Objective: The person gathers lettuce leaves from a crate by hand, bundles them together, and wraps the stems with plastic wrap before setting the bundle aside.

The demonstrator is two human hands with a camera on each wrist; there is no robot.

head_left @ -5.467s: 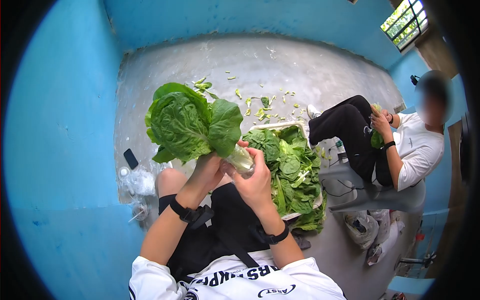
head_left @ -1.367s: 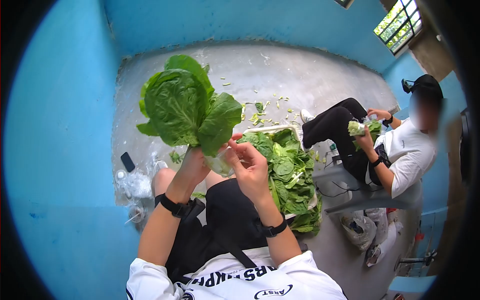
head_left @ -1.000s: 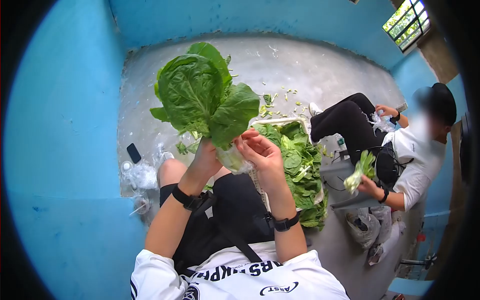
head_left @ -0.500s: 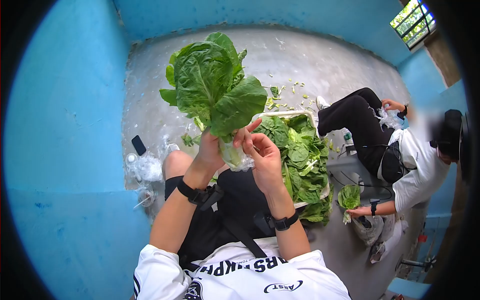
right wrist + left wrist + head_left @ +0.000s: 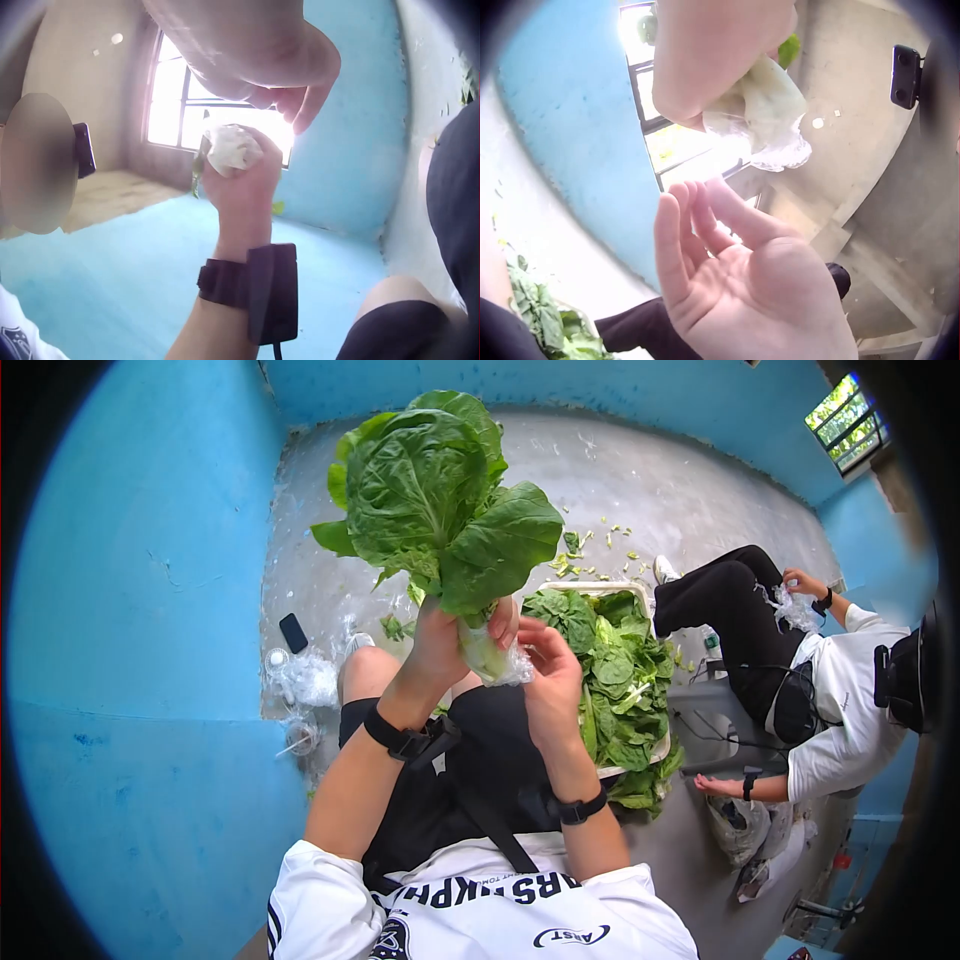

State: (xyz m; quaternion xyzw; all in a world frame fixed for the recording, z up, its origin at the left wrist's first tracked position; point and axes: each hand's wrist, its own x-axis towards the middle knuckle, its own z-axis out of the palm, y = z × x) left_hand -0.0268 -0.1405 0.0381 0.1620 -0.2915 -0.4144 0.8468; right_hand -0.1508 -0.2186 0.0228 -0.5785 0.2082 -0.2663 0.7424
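My left hand [image 5: 435,645] grips the lower stalks of a leafy green vegetable [image 5: 415,485], its broad leaves spread above the fist. Clear plastic wrap [image 5: 510,668] covers the pale base. Close on the right is my right hand [image 5: 553,685], fingers loosely bent and holding nothing. The left wrist view shows the wrapped base [image 5: 776,112] under my left hand [image 5: 720,60], with a small gap to the fingertips of my right hand [image 5: 757,292]. In the right wrist view, my left hand [image 5: 244,187] surrounds the white wrapped end [image 5: 232,148], below my right hand [image 5: 255,52].
A white crate [image 5: 590,588] heaped with greens [image 5: 620,680] stands right of my knees. Scraps [image 5: 565,565] litter the floor. On the left lie a phone [image 5: 293,633] and crumpled plastic [image 5: 303,678]. Another person [image 5: 840,690] sits at right, near plastic bags [image 5: 740,830].
My right fingers have come away from the plastic wrap. The vegetable has risen slightly in the head view, still in my left hand. The other person's lower hand has let go of its greens.
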